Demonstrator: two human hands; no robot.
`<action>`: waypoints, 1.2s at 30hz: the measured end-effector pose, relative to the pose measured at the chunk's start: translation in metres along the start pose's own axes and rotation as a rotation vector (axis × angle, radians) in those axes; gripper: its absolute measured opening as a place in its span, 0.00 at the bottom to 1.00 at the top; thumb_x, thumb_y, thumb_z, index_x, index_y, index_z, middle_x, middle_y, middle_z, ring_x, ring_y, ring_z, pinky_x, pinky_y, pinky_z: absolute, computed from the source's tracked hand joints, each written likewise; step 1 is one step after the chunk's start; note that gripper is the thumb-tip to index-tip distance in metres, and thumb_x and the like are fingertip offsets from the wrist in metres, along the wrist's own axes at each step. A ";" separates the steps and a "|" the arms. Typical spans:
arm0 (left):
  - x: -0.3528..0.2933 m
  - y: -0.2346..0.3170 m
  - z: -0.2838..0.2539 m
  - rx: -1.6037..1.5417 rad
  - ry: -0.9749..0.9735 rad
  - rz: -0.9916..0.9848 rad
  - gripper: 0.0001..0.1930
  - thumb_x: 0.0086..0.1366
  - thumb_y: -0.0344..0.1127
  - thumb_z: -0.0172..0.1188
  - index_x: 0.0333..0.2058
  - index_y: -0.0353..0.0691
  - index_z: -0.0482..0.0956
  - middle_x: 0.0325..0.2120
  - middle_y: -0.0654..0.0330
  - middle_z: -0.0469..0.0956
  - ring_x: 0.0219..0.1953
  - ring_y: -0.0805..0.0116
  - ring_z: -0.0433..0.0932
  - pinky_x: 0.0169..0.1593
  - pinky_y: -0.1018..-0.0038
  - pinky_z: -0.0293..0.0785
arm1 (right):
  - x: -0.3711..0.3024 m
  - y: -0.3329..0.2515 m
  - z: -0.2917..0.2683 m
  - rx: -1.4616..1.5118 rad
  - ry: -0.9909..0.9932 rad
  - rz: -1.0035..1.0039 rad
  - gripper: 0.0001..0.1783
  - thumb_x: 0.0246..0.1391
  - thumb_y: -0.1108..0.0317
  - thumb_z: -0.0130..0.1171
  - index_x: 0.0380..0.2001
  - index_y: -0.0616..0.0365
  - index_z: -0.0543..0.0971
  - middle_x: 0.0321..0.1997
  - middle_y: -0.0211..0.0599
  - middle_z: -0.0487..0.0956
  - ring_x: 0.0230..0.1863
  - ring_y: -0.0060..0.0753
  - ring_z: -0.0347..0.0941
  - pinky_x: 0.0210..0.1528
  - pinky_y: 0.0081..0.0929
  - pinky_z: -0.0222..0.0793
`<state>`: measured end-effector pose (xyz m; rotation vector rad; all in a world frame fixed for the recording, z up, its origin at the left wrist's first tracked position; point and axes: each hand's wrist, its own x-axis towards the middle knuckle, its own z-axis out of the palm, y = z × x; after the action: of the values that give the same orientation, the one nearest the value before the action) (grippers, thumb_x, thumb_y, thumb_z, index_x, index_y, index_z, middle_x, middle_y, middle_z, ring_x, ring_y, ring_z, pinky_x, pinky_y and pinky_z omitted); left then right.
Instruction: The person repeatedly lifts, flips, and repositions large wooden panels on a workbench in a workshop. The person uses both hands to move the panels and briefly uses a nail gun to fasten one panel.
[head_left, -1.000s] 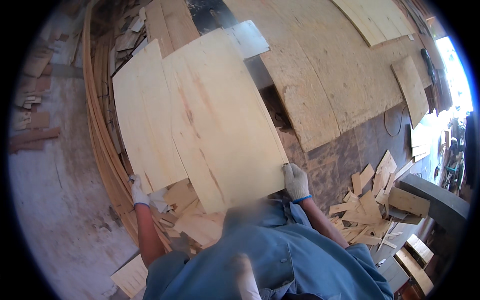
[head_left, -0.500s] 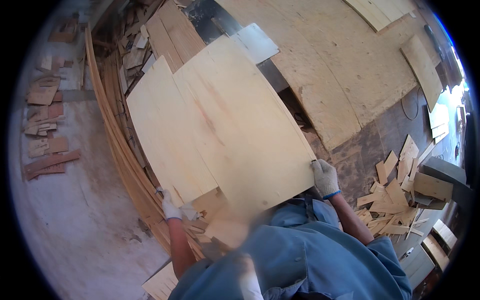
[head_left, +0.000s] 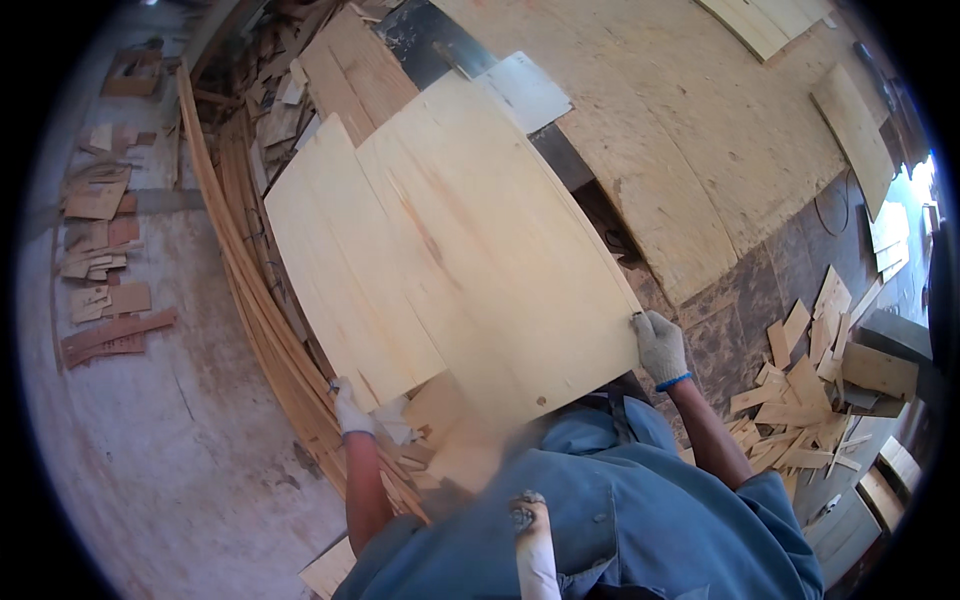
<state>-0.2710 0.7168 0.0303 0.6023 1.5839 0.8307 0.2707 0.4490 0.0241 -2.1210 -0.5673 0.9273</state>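
Two pale wooden boards lie side by side in front of me, a narrower board (head_left: 345, 270) on the left and a wider board (head_left: 500, 250) on the right. My left hand (head_left: 353, 408), in a whitish glove, is closed on the near left corner of the narrower board. In a grey-white glove with a blue cuff, my right hand (head_left: 660, 348) grips the right edge of the wider board near its front corner. Smoky haze blurs the front edge. A white stick with an ashy tip, apparently a cigarette (head_left: 533, 545), shows low in the middle.
Long thin wood strips (head_left: 255, 300) run along the left. Beyond the boards are a pale metal plate (head_left: 525, 92) and a large worn wooden sheet (head_left: 680, 150). Offcuts (head_left: 800, 400) are heaped at the right; more wood pieces (head_left: 100, 235) lie on the far-left floor.
The whole view has shifted slightly, so most things sit a little farther right. The cigarette's ashy tip shows more clearly. Both hands keep their holds on the boards.
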 end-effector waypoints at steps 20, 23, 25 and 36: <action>-0.030 0.013 0.040 0.082 0.067 -0.033 0.26 0.70 0.53 0.49 0.58 0.41 0.69 0.53 0.54 0.75 0.53 0.52 0.74 0.53 0.51 0.72 | -0.041 -0.048 0.069 -0.528 -0.007 -0.926 0.24 0.42 0.64 0.63 0.45 0.60 0.74 0.57 0.45 0.71 0.63 0.49 0.62 0.68 0.53 0.52; -0.028 0.020 0.047 0.125 0.045 -0.051 0.28 0.69 0.56 0.48 0.59 0.44 0.68 0.54 0.54 0.74 0.55 0.50 0.73 0.55 0.47 0.70 | -0.034 -0.045 0.076 -0.537 -0.008 -0.930 0.24 0.42 0.65 0.63 0.45 0.60 0.74 0.58 0.45 0.71 0.64 0.48 0.61 0.68 0.53 0.52; -0.026 0.021 0.048 0.130 0.029 -0.044 0.28 0.69 0.57 0.48 0.60 0.46 0.67 0.54 0.54 0.73 0.56 0.48 0.72 0.55 0.45 0.68 | -0.034 -0.049 0.078 -0.558 -0.002 -0.920 0.23 0.42 0.65 0.62 0.45 0.59 0.74 0.58 0.45 0.71 0.64 0.48 0.62 0.68 0.54 0.52; -0.002 0.033 0.048 0.086 -0.014 -0.043 0.27 0.70 0.54 0.48 0.58 0.41 0.69 0.54 0.55 0.73 0.56 0.53 0.72 0.56 0.50 0.70 | -0.019 -0.062 0.088 -0.573 0.011 -0.921 0.22 0.44 0.67 0.59 0.45 0.60 0.75 0.58 0.46 0.71 0.63 0.49 0.63 0.67 0.56 0.52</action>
<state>-0.2260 0.7440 0.0554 0.6326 1.6211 0.7278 0.1854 0.5164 0.0392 -1.9427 -1.7646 0.2250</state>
